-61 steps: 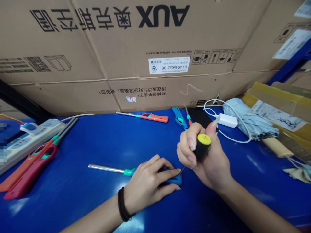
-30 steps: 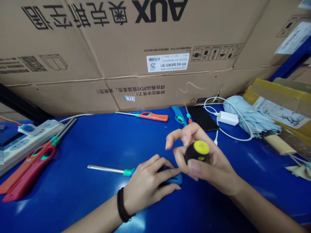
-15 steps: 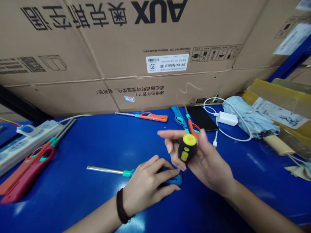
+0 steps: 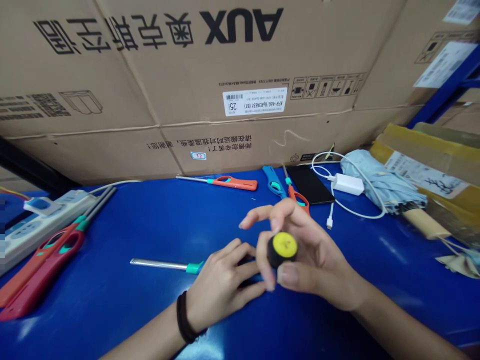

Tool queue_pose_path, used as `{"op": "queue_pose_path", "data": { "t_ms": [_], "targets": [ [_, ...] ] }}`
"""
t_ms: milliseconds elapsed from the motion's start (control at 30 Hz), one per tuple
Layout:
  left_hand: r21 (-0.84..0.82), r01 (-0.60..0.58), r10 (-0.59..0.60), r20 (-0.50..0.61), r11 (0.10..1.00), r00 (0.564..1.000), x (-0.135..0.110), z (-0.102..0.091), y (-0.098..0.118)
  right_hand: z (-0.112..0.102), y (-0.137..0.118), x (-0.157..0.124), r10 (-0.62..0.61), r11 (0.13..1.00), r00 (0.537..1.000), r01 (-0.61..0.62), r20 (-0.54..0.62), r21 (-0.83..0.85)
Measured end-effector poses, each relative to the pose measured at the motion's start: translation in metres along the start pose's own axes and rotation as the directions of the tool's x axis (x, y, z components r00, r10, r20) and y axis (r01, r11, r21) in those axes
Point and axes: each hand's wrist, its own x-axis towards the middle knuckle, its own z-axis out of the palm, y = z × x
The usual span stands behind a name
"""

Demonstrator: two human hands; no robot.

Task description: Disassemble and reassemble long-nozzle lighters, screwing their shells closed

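Carton [image 4: 157, 87]: brown, AUX print [image 4: 220, 26] inverted
Power strip [image 4: 25, 229]: white, far left
Charger [image 4: 348, 184]: white, cable [image 4: 330, 222] looped
Phone [image 4: 311, 184]: black, flat, near charger
Umbrella [image 4: 386, 175]: light blue, folded

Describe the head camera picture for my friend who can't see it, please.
A left hand holds a lighter against a blue table, while the right hand grips a black-and-yellow handle close by. More lighters lie at the left and farther back, and a big cardboard box stands behind.
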Motion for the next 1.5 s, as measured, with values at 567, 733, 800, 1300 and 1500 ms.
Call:
{"op": "queue_pose_path", "data": {
  "t_ms": [567, 733, 800, 1300, 1500],
  "targets": [
    [0.015, -0.026, 0.026, -0.011, 1.000, 1.000, 0.0011, -0.0026, -0.0037, -0.0027, 0.0052, 0.0060, -0.015, 0.999, 0.989, 0.022, -0.144, 0.048],
    [0.040, -0.025, 0.026, -0.037, 0.999, 0.999, 0.0005, -0.0017, -0.0048, -0.0025, 0.0066, 0.0039, -0.070, 0.998, 0.994, 0.069, -0.081, -0.010],
    [0.024, -0.021, 0.021, -0.017, 0.999, 1.000, 0.0000, -0.0014, -0.0053, -0.0024, 0.0063, 0.0035, -0.083, 0.997, 0.989, 0.083, -0.124, 0.001],
    [0.000, -0.007, 0.007, 0.000, 1.000, 1.000, 0.0004, -0.0016, -0.0056, -0.0012, 0.0069, 0.0038, -0.044, 0.997, 0.992, 0.051, -0.119, 0.055],
    [0.006, -0.017, 0.017, -0.016, 1.000, 1.000, -0.0008, -0.0011, -0.0059, -0.0060, 0.0096, 0.0057, -0.051, 0.998, 0.992, 0.053, -0.114, 0.020]
  ]
}}
